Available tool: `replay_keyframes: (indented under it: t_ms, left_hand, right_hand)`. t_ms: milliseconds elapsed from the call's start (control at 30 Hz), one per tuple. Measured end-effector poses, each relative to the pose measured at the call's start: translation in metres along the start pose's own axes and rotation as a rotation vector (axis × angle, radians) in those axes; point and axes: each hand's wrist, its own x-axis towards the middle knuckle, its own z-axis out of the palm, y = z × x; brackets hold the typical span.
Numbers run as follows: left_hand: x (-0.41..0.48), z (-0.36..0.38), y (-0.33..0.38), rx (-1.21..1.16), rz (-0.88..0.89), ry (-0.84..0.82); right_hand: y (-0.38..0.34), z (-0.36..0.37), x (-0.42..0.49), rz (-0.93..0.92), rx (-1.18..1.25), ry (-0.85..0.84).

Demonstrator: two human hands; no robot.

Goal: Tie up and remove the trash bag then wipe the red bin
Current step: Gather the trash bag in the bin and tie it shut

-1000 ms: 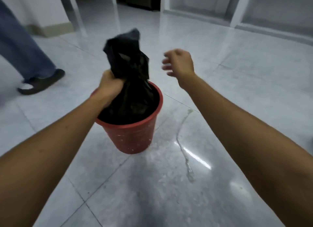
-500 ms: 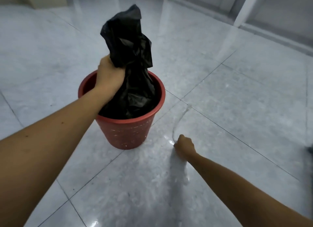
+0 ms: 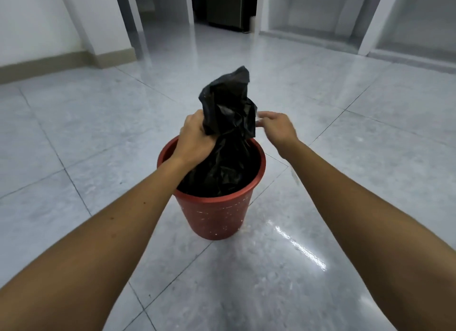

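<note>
Tying step in hand — left hand (image 3: 197, 139) fisted round gathered neck of black trash bag (image 3: 228, 123), bag sitting in red bin (image 3: 217, 217). Right hand (image 3: 277, 127) loosely curled beside neck, grasping nothing. Next — likely knot.

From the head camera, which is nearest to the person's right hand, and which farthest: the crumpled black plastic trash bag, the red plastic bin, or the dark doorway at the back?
1. Crumpled black plastic trash bag: just left of the right hand.
2. Red plastic bin: below, on the floor.
3. Dark doorway: far back across the room.
</note>
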Motion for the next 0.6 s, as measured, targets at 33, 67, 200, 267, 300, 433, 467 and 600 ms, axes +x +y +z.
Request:
replay_keyframes:
  t_ms: [33,67,200,267,300,433,467,600]
  left_hand:
    - [-0.001,0.0,0.002,0.019,0.047,-0.022]
    - [-0.003,0.0,0.006,0.046,0.1,-0.033]
    - [-0.01,0.0,0.009,0.252,0.375,0.062]
    - [-0.007,-0.004,0.006,0.473,0.355,-0.017]
    - [-0.006,-0.006,0.004,0.581,0.323,-0.079]
    - [-0.006,-0.015,-0.005,0.641,0.122,-0.105]
    - [-0.008,-0.017,-0.007,0.58,0.057,-0.036]
    - [-0.011,-0.018,-0.012,0.483,-0.121,0.185]
  right_hand:
    - [-0.008,0.005,-0.003,-0.033,0.009,-0.088]
    - [-0.014,0.009,-0.007,-0.076,0.01,-0.168]
    - [-0.026,0.009,-0.021,-0.125,-0.154,-0.428]
    - [-0.028,0.004,-0.021,-0.11,-0.211,-0.475]
    - [-0.029,0.002,-0.02,-0.097,-0.214,-0.481]
    - [-0.029,-0.003,-0.017,-0.031,-0.123,-0.404]
    - [-0.027,-0.003,-0.018,-0.026,-0.103,-0.393]
    - [-0.017,-0.001,-0.023,0.069,-0.099,-0.486]
